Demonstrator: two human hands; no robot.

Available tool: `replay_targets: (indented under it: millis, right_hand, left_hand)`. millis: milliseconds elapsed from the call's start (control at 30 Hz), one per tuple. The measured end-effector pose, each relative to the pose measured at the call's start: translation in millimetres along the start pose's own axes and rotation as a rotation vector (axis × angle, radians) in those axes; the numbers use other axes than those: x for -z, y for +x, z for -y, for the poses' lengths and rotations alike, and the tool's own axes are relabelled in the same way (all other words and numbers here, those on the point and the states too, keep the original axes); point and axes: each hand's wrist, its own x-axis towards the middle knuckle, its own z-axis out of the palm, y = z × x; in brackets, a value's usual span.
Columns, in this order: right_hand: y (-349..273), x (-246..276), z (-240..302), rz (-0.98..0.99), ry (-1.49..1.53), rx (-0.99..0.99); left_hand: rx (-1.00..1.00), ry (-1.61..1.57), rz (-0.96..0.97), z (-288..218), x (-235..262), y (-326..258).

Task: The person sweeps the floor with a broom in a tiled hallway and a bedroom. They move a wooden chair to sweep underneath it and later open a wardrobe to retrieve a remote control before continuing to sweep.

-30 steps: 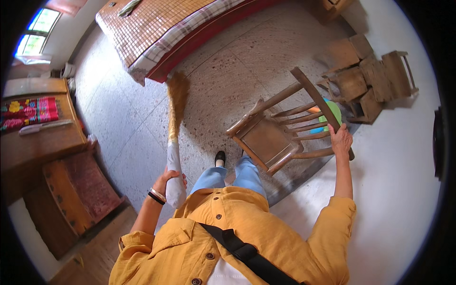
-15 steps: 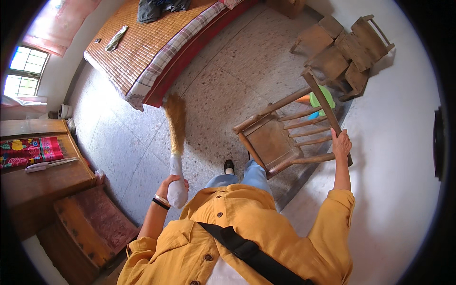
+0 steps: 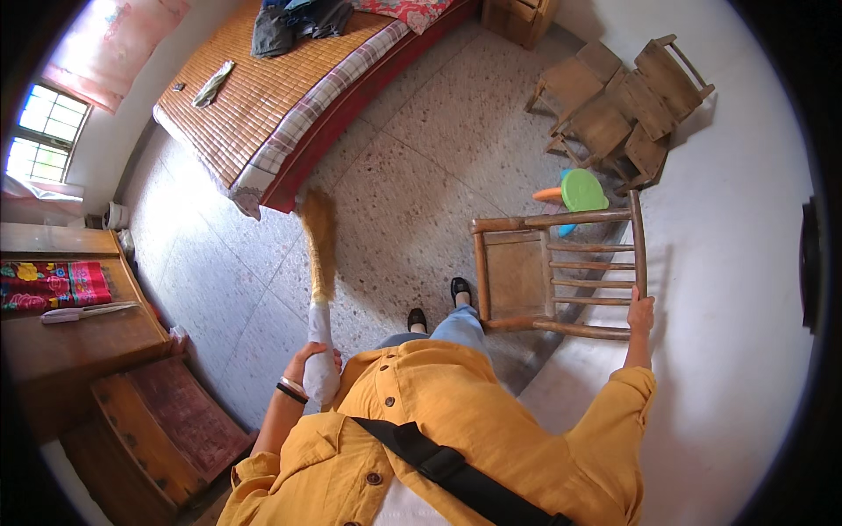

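Head view, looking down over a yellow jacket point(image 3: 474, 421) crossed by a black strap point(image 3: 447, 469). Speckled stone floor point(image 3: 421, 149) below, pale and mottled. A bed point(image 3: 281, 96) with a woven straw mat and a checked edge on a red frame is seen top left, dark clothes point(image 3: 294, 22) heaped at its far end. Stacked wooden chairs point(image 3: 627, 114) are set against the white wall top right; a green round stool point(image 3: 583, 188) with an orange leg stands between them and the held chair. A wooden cabinet point(image 3: 70, 324) and a dark chest point(image 3: 167, 430) line the left side.

Left hand point(image 3: 307, 364): fingers are closed around the white-wrapped handle of a straw broom point(image 3: 317, 254); its brush is pointed toward the bed corner, tip near the red frame. A black band is worn on that wrist.

Right hand point(image 3: 640, 311): fingers are curled over the top rail of a slatted wooden chair point(image 3: 553, 272), which is tipped with its seat turned toward the person's legs and stands just right of the black shoes point(image 3: 438, 302).

Against the frame half a second back: the chair is now seen squarer and more level where it was angled, the bed has shifted further up and right in view, and both grips are unchanged.
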Motion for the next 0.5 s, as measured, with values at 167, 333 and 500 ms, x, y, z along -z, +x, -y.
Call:
replay_targets:
  millis: [167,333,500]
  right_hand:
    - [-0.1,-17.5,-22.1,0.022,0.036,0.011]
    - [-33.3,-57.0,-67.7,0.081,0.138,-0.096]
    - [-67.7,-86.4,-101.6,-0.02,0.084,-0.188]
  left_hand:
    - [0.047,-0.225,-0.007,-8.3,16.9,-9.8]
    - [-0.027,-0.028,-0.022,-4.8,22.3,-19.1]
    - [0.045,-0.135,0.001,-9.0,14.3,-20.9]
